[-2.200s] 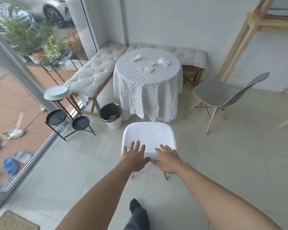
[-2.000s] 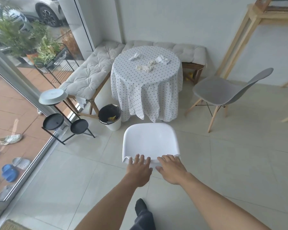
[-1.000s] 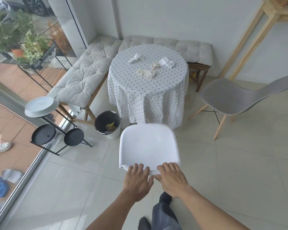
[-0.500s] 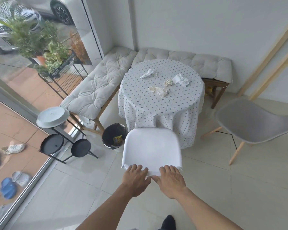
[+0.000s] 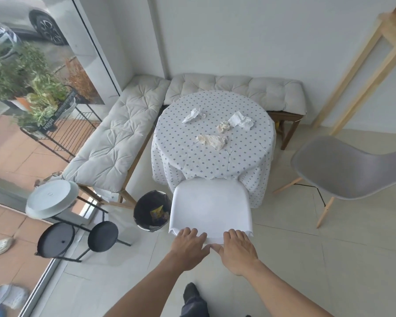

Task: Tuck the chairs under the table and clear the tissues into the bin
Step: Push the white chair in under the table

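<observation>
A white chair point(image 5: 210, 207) stands right in front of me, its far edge touching the hanging dotted cloth of the round table point(image 5: 181, 156). My left hand point(image 5: 188, 249) and my right hand point(image 5: 236, 252) rest side by side on the top of its backrest, fingers curled over the edge. Several crumpled tissues point(image 5: 212, 140) lie on the tabletop. A grey chair point(image 5: 343, 168) stands apart to the right of the table. The bin point(image 5: 144, 223), black-lined with a wrapper inside, sits on the floor just left of the white chair.
Cushioned benches point(image 5: 114, 143) wrap the corner behind and left of the table. A black plant stand with round trays point(image 5: 55, 239) is at the left by the glass door. A wooden frame point(image 5: 361, 72) leans at the right. Tiled floor lies open at the lower right.
I have stepped forward, pushing the white chair toward the table. Its seat went from a gap away to meeting the tablecloth. Both hands stayed on the backrest.
</observation>
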Motion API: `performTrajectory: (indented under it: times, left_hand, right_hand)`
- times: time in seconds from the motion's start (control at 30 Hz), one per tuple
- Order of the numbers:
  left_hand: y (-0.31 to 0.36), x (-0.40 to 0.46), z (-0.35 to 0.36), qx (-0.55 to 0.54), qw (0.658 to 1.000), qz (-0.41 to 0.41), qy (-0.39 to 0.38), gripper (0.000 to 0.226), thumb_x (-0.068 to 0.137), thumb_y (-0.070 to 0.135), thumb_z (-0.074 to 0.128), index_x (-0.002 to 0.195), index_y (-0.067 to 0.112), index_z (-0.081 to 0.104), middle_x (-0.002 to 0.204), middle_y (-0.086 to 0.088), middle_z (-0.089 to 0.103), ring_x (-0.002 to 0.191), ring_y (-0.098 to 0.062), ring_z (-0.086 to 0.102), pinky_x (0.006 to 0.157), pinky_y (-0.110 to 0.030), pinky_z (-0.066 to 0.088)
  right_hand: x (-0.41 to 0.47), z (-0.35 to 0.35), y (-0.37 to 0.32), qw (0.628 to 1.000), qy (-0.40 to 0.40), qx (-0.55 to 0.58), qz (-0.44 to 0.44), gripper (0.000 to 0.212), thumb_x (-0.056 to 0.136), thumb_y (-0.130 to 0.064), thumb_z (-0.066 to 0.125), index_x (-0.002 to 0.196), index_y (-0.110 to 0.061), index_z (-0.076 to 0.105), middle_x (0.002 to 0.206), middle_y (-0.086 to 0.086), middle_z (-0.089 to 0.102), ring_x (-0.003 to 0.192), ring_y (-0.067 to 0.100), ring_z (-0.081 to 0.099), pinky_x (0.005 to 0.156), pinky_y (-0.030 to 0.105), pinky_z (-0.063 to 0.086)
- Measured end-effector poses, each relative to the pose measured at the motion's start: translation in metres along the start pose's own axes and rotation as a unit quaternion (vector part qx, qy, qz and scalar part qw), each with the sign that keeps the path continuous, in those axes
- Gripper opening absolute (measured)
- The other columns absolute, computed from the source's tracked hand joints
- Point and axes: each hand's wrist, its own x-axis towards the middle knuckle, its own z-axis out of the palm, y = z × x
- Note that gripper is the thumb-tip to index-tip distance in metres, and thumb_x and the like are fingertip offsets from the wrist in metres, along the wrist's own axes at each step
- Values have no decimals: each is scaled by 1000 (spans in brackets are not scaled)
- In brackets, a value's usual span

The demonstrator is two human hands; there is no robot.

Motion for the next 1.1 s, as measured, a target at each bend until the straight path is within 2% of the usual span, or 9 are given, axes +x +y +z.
performTrajectory:
  times: [0.3, 0.5, 0.83, 0.9, 0.97, 1.1]
  left_hand:
    - [-46, 56, -28, 9, 999, 42, -17, 54, 104, 56, 29, 134, 16, 49, 122, -15, 59, 115, -38, 51, 105, -46, 38]
    - [-61, 85, -40, 13, 998, 56, -25, 50, 105, 53, 29, 134, 17, 47, 121, -15, 59, 113, -38, 51, 99, -46, 40]
    - [-64, 114, -59, 35, 994, 62, -77, 46, 105, 44, 33, 140, 18, 46, 127, -17, 53, 119, -41, 48, 103, -47, 41]
    - [-65, 117, -62, 17, 994, 63, -82, 51, 105, 49, 32, 144, 18, 42, 138, -15, 49, 129, -39, 44, 108, -48, 37]
    - [-66, 120, -65, 14, 993, 86, -79, 56, 105, 48, 34, 153, 18, 31, 153, -13, 39, 143, -37, 32, 117, -50, 29]
    - [-58, 129, -74, 28, 993, 104, -51, 64, 106, 48, 32, 159, 16, 15, 169, -12, 13, 155, -35, 6, 123, -54, 15]
  right_hand:
    - [57, -20, -10, 999, 3, -3, 43, 75, 97, -71, 12, 117, -12, 55, 120, 6, 59, 115, 28, 51, 108, 37, 36]
    - [86, -31, -8, 998, -20, 5, 67, 62, 104, -62, 23, 122, -10, 53, 127, 8, 58, 123, 28, 50, 115, 39, 29]
    - [112, -36, -4, 994, -45, 12, 101, 65, 103, -63, 24, 131, -10, 49, 136, 9, 55, 134, 29, 40, 120, 43, 21]
    - [110, -37, -2, 992, -34, 18, 120, 74, 99, -72, 25, 133, -11, 49, 137, 8, 54, 137, 28, 38, 119, 44, 25]
    - [105, -39, 5, 989, -19, 37, 142, 82, 94, -79, 25, 138, -13, 47, 143, 9, 50, 141, 29, 33, 117, 45, 28]
    - [91, -49, 29, 985, -36, 63, 156, 83, 96, -76, 20, 152, -17, 33, 165, 12, 24, 154, 32, 9, 123, 52, 15]
